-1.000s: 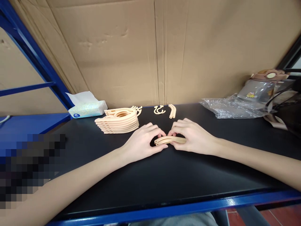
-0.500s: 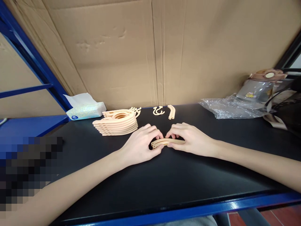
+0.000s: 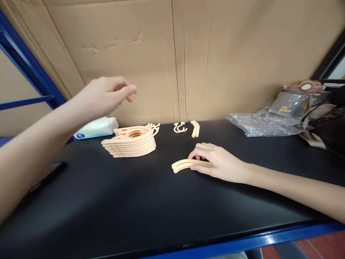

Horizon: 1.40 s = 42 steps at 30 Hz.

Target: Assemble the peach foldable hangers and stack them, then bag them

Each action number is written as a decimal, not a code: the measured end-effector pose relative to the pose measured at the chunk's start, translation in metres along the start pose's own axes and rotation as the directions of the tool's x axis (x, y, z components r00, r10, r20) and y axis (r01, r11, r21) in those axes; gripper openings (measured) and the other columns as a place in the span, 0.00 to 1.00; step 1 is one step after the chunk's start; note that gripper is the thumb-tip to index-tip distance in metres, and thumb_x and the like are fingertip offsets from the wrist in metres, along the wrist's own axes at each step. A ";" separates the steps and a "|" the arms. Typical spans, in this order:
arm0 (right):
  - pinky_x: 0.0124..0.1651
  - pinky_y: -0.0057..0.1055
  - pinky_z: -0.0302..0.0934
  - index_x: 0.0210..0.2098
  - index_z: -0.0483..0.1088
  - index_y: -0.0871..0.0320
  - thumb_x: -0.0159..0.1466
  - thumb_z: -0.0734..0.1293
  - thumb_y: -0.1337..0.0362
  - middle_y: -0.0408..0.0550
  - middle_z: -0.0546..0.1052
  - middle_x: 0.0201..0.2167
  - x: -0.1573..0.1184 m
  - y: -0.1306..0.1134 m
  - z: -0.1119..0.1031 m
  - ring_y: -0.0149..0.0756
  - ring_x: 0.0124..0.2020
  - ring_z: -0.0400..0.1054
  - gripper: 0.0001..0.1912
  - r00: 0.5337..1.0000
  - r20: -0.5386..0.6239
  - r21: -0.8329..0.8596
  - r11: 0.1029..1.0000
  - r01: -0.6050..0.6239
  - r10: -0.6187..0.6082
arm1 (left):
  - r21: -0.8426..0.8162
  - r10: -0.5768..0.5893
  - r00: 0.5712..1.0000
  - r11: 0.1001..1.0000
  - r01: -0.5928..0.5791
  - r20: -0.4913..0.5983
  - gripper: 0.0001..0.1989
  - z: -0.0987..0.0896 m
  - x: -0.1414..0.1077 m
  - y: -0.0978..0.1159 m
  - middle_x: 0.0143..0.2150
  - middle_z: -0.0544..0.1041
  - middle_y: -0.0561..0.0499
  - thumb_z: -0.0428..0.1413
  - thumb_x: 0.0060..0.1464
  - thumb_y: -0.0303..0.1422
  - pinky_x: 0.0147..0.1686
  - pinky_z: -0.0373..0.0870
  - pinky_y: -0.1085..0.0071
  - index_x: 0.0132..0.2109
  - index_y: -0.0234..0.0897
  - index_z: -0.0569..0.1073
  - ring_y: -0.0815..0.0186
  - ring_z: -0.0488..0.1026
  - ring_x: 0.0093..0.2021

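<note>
My right hand (image 3: 215, 160) is closed on a pair of cream curved hanger arms (image 3: 181, 164), lying one beside the other on the black table. Their left ends stick out past its fingers; the right ends are hidden under the palm. My left hand (image 3: 111, 94) is up in the air at the left, above the tissue pack, its fingers loosely bent, with nothing seen in it. Left of the held arms sits a neat stack of cream hangers (image 3: 132, 145). Several hooks (image 3: 154, 127) stick out behind that stack.
Farther back on the table (image 3: 151, 201) lie two loose hooks (image 3: 180, 127) and another pair of curved arms (image 3: 195, 128). A tissue pack (image 3: 97, 127) is at the back left. Clear plastic wrap (image 3: 258, 124), a bottle (image 3: 291, 99) and a dark bag (image 3: 329, 122) are at the right. Cardboard (image 3: 229, 54) stands behind.
My left hand has let go of the curved hanger arms and risen up and to the left. My right hand stays on them. A dark flat object at the left edge is now partly behind my left arm.
</note>
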State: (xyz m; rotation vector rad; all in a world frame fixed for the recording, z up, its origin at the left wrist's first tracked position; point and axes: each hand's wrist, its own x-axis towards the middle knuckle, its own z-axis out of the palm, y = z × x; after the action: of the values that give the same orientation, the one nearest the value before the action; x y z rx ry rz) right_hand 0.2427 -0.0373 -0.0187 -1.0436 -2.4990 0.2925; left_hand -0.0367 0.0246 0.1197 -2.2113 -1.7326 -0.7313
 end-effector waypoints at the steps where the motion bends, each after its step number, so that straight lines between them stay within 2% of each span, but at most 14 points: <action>1: 0.40 0.32 0.55 0.40 0.69 0.55 0.66 0.61 0.56 0.42 0.69 0.32 0.000 0.000 0.000 0.32 0.35 0.63 0.11 1.000 0.002 0.006 1.000 0.001 -0.001 | -0.048 -0.007 0.990 0.999 0.014 0.143 0.23 0.005 0.016 -0.019 0.37 0.76 0.50 0.43 0.57 0.47 0.34 0.60 0.73 0.44 0.34 0.73 0.68 0.67 0.34; 2: 0.40 0.32 0.55 0.41 0.69 0.55 0.66 0.61 0.56 0.42 0.69 0.32 0.000 0.000 0.001 0.32 0.35 0.63 0.11 1.000 0.003 0.012 1.000 0.004 -0.004 | -0.120 -0.024 0.935 0.990 0.071 0.354 0.27 0.014 0.030 -0.037 0.40 0.76 0.49 0.44 0.54 0.51 0.34 0.61 0.72 0.47 0.34 0.72 0.66 0.68 0.37; 4: 0.40 0.31 0.55 0.41 0.69 0.55 0.66 0.61 0.56 0.42 0.69 0.32 0.000 0.001 0.001 0.32 0.35 0.63 0.11 1.000 0.003 0.022 1.000 0.009 -0.009 | -0.136 -0.035 0.836 0.982 0.131 0.548 0.33 0.036 0.049 -0.065 0.40 0.77 0.48 0.49 0.44 0.57 0.33 0.63 0.71 0.46 0.34 0.73 0.65 0.69 0.37; 7: 0.39 0.31 0.55 0.41 0.69 0.55 0.66 0.61 0.56 0.41 0.69 0.33 0.001 0.000 0.002 0.31 0.35 0.63 0.11 1.000 0.008 0.023 1.000 0.004 -0.005 | -0.107 -0.048 0.691 0.978 0.180 0.722 0.34 0.067 0.063 -0.082 0.29 0.78 0.52 0.57 0.33 0.58 0.32 0.63 0.72 0.41 0.34 0.74 0.67 0.69 0.32; 10: 0.40 0.31 0.55 0.41 0.69 0.55 0.66 0.61 0.56 0.41 0.69 0.33 0.001 0.000 0.001 0.31 0.36 0.63 0.11 1.000 0.017 0.021 1.000 0.001 -0.002 | -0.067 -0.070 0.537 0.971 0.231 0.841 0.30 0.086 0.071 -0.078 0.20 0.74 0.54 0.58 0.35 0.58 0.33 0.63 0.72 0.34 0.35 0.75 0.68 0.68 0.29; 12: 0.40 0.31 0.55 0.41 0.69 0.55 0.66 0.61 0.56 0.41 0.69 0.34 0.001 0.000 0.001 0.31 0.36 0.63 0.11 1.000 0.021 0.024 1.000 0.004 -0.005 | -0.039 -0.096 0.468 0.962 0.269 0.879 0.28 0.094 0.079 -0.073 0.18 0.73 0.54 0.58 0.38 0.56 0.34 0.64 0.71 0.33 0.34 0.75 0.67 0.69 0.31; 14: 0.41 0.31 0.55 0.41 0.68 0.55 0.66 0.61 0.56 0.41 0.70 0.34 0.001 0.000 0.001 0.31 0.36 0.63 0.11 1.000 0.020 0.023 1.000 0.010 -0.011 | -0.010 -0.123 0.419 0.953 0.301 0.900 0.27 0.101 0.089 -0.068 0.19 0.74 0.53 0.61 0.39 0.54 0.36 0.65 0.70 0.33 0.32 0.75 0.66 0.70 0.33; 17: 0.41 0.32 0.55 0.41 0.68 0.55 0.66 0.61 0.56 0.42 0.70 0.35 0.001 0.001 0.001 0.32 0.37 0.64 0.11 1.000 0.015 0.018 1.000 0.019 -0.019 | 0.008 -0.137 0.371 0.944 0.331 0.919 0.24 0.110 0.101 -0.065 0.23 0.76 0.51 0.64 0.43 0.47 0.38 0.68 0.68 0.36 0.27 0.74 0.65 0.72 0.34; 21: 0.41 0.32 0.55 0.42 0.68 0.55 0.66 0.61 0.57 0.42 0.70 0.34 0.001 0.000 0.001 0.32 0.37 0.64 0.10 1.000 0.013 0.013 1.000 0.026 -0.026 | 0.013 -0.128 0.319 0.941 0.339 0.939 0.13 0.116 0.108 -0.062 0.38 0.76 0.48 0.56 0.58 0.36 0.40 0.71 0.65 0.43 0.29 0.72 0.66 0.74 0.37; 23: 0.41 0.32 0.54 0.42 0.68 0.55 0.66 0.61 0.57 0.42 0.71 0.35 0.001 0.000 0.002 0.32 0.36 0.64 0.10 1.000 0.008 0.006 1.000 0.029 -0.029 | 0.011 -0.116 0.295 0.943 0.334 0.948 0.12 0.116 0.106 -0.060 0.44 0.74 0.46 0.53 0.61 0.35 0.41 0.73 0.63 0.48 0.31 0.70 0.65 0.73 0.41; 25: 0.41 0.33 0.54 0.42 0.68 0.55 0.66 0.60 0.57 0.42 0.71 0.35 0.001 0.000 0.002 0.32 0.37 0.64 0.10 0.999 0.004 0.003 0.999 0.031 -0.032 | -0.010 -0.094 0.298 0.945 0.328 0.950 0.14 0.115 0.103 -0.060 0.47 0.73 0.45 0.53 0.61 0.35 0.41 0.73 0.62 0.50 0.31 0.69 0.63 0.73 0.43; 33: 0.41 0.33 0.55 0.41 0.68 0.55 0.67 0.60 0.57 0.43 0.71 0.35 0.001 0.001 0.002 0.34 0.36 0.65 0.10 0.999 0.007 -0.004 0.999 0.049 -0.049 | -0.128 -0.004 0.410 0.948 0.293 0.912 0.15 0.114 0.094 -0.059 0.48 0.72 0.45 0.53 0.61 0.35 0.41 0.73 0.61 0.52 0.32 0.68 0.62 0.72 0.44; 39: 0.41 0.33 0.54 0.41 0.68 0.56 0.67 0.60 0.58 0.44 0.70 0.35 0.001 0.002 0.001 0.33 0.36 0.65 0.10 0.998 0.008 -0.023 0.998 0.056 -0.056 | -0.169 -0.033 0.532 0.930 0.326 0.846 0.15 0.116 0.095 -0.055 0.49 0.71 0.45 0.53 0.60 0.35 0.41 0.73 0.60 0.52 0.32 0.68 0.62 0.72 0.44; 42: 0.41 0.33 0.54 0.41 0.68 0.56 0.66 0.60 0.57 0.44 0.70 0.35 0.001 0.001 0.001 0.33 0.36 0.64 0.10 0.998 0.009 -0.022 0.998 0.060 -0.059 | -0.181 -0.029 0.572 0.935 0.306 0.820 0.15 0.117 0.094 -0.054 0.49 0.71 0.45 0.53 0.60 0.35 0.41 0.73 0.60 0.52 0.32 0.68 0.62 0.72 0.44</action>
State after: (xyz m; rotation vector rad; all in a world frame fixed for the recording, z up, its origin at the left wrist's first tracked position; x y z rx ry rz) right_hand 0.2418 -0.0357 -0.0199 -0.9762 -2.5407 0.2524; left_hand -0.0446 0.1734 0.0628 -2.9006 -2.3898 0.0851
